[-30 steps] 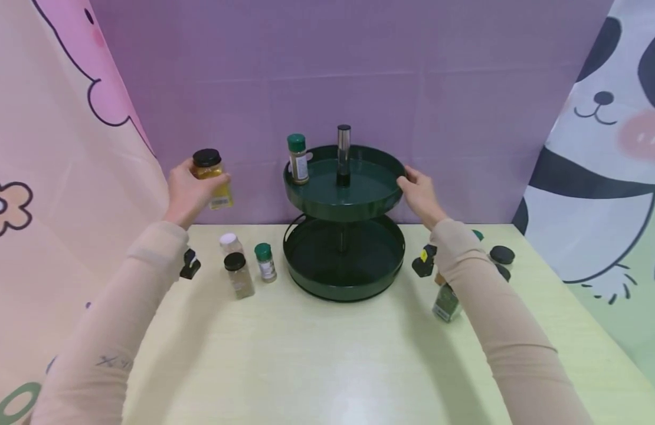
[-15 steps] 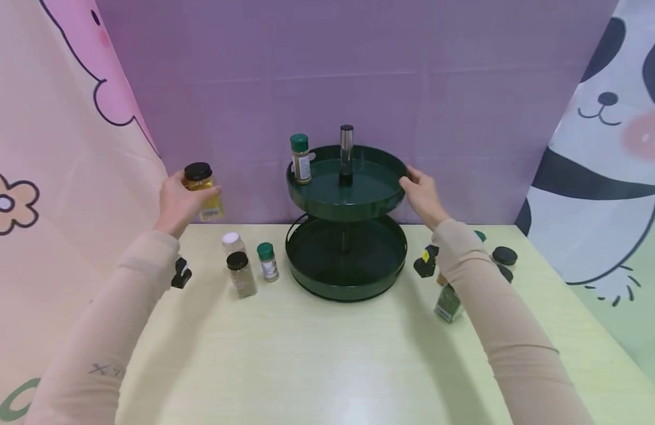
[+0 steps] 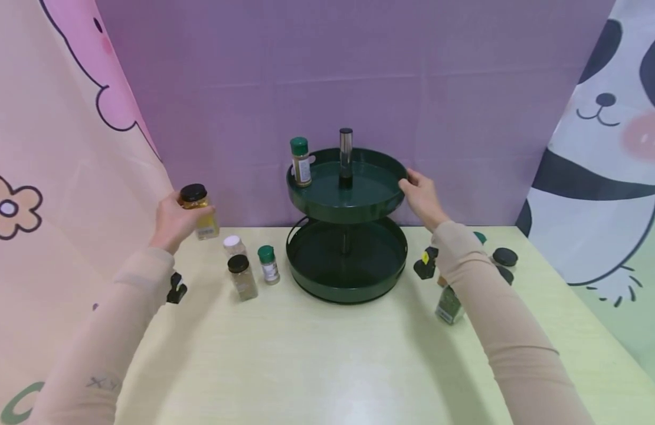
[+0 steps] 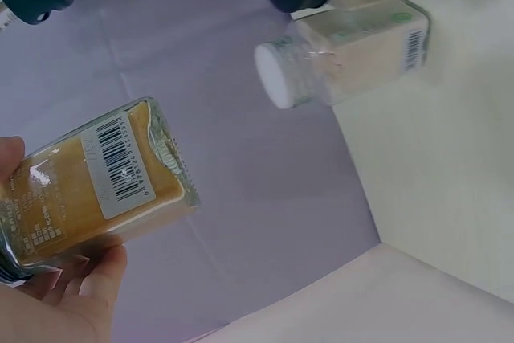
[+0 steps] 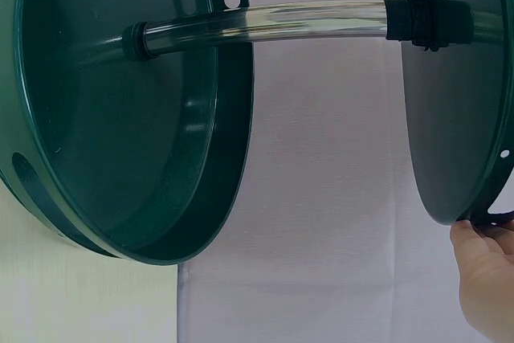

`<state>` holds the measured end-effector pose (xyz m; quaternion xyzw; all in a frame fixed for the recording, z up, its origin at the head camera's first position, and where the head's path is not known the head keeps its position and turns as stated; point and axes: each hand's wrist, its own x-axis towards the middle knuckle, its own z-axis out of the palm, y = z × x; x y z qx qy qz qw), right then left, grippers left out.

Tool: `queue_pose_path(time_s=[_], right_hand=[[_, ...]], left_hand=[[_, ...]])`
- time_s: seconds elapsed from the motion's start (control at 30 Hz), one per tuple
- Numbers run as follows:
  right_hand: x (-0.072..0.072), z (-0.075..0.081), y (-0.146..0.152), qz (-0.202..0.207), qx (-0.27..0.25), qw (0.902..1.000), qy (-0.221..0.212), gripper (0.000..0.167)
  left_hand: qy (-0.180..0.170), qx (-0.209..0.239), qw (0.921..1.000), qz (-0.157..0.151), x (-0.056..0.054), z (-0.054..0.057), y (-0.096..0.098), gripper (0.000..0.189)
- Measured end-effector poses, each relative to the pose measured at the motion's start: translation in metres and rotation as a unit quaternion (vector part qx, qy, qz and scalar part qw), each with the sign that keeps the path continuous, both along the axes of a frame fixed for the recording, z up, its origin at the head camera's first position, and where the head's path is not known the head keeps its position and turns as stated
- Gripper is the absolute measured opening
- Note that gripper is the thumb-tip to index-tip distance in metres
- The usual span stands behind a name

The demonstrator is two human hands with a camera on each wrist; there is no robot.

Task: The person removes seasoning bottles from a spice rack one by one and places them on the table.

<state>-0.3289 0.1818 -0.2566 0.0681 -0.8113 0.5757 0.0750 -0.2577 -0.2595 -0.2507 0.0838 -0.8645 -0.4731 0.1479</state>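
Observation:
My left hand (image 3: 170, 223) grips a square glass spice jar (image 3: 206, 227) of yellow powder with a black lid, raised at the left near the back of the table. In the left wrist view the jar's base and barcode label (image 4: 120, 162) face the camera. With its thumb at the rim, my right hand (image 3: 424, 199) holds the right side of the upper tray (image 3: 327, 198) of a dark green two-tier stand. A green-lidded spice jar (image 3: 301, 169) stands at the left of that tray. Below it is the lower tray (image 3: 346, 294), joined by a central pole (image 5: 313, 22).
Left of the stand are a white-lidded jar (image 3: 233, 246), a black-lidded jar (image 3: 244, 282) and a small green-lidded jar (image 3: 269, 265). At the right, several jars, including one with green contents (image 3: 448, 306), are partly hidden by my right forearm.
My left hand has come down and slightly left with the yellow spice jar. My right hand stays at the upper tray's rim.

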Motion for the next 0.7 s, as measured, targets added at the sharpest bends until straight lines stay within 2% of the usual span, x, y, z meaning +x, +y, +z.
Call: queue_pose_path(time_s=[0.23, 0.47, 0.7], right_hand=[[0.000, 0.000, 0.000, 0.001, -0.002, 1.0000, 0.001, 0.056], [0.000, 0.000, 0.000, -0.006, 0.003, 1.0000, -0.002, 0.056], [0.000, 0.000, 0.000, -0.001, 0.001, 1.0000, -0.003, 0.056]], left_hand=[[-0.017, 0.001, 0.9998, -0.006, 0.002, -0.015, -0.007, 0.068], [-0.026, -0.010, 0.9996, -0.004, 0.002, -0.035, -0.015, 0.066], [-0.048, -0.002, 0.9988, -0.007, 0.002, -0.053, -0.021, 0.067]])
